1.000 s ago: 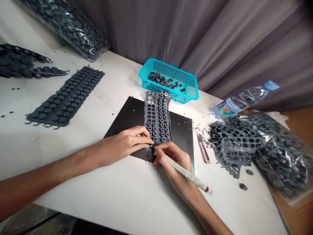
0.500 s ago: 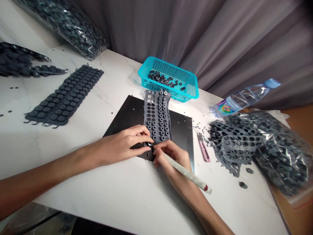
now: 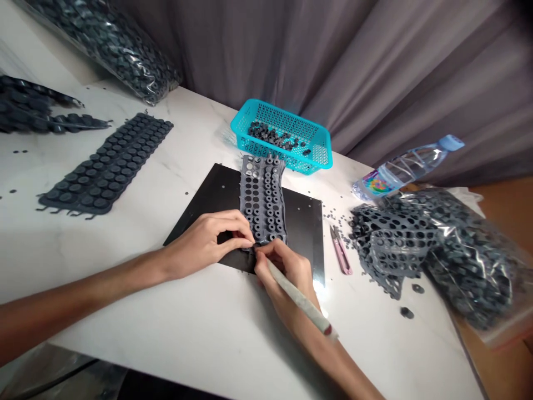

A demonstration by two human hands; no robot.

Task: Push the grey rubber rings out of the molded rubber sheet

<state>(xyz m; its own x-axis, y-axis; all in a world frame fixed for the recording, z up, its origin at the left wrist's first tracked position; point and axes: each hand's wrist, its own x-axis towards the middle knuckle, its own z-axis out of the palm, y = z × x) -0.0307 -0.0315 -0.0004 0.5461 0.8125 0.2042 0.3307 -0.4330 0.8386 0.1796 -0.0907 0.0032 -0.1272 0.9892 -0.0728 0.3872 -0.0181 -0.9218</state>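
Observation:
A dark grey rubber sheet (image 3: 262, 195) of round holes and ring-shaped plugs lies lengthwise over a black board (image 3: 200, 214). At the sheet's near end, my left hand (image 3: 208, 240) has thumb and index fingertip pinched together; whatever is between them is too small to make out. My right hand (image 3: 289, 278) grips a pale, pen-like stick (image 3: 300, 300) with a dark red mark by its rear end. Its tip is hidden by my fingers, close beside the left fingertips at the sheet's near edge.
Behind the sheet stands a turquoise basket (image 3: 325, 158) with loose black pieces. Pink thread snips (image 3: 341, 253), perforated rubber scraps (image 3: 387, 250), a water bottle (image 3: 410, 166) and a filled plastic bag (image 3: 478, 278) lie right. Another studded sheet (image 3: 106, 166) and bag (image 3: 137, 61) lie left.
The whole view has shifted slightly. My left thumb and index finger have come together at the sheet's near edge. The stick's rear end has swung down and left in my right hand.

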